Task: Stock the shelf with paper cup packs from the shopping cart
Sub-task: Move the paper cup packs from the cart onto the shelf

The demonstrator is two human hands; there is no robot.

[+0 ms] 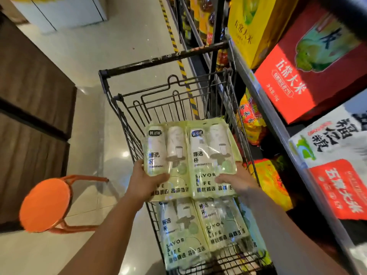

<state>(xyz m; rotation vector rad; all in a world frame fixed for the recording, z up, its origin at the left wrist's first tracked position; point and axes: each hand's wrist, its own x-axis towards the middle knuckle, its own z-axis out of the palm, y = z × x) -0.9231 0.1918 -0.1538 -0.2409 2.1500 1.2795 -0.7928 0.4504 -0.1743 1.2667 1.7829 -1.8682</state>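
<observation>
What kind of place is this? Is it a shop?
Most likely a grocery shop aisle. A wire shopping cart holds paper cup packs, and the shelf beside it is stacked with big rice boxes.

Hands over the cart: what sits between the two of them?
Two paper cup packs lie side by side between the left hand and the right hand, each gripping an outer edge, in the head view.
</observation>
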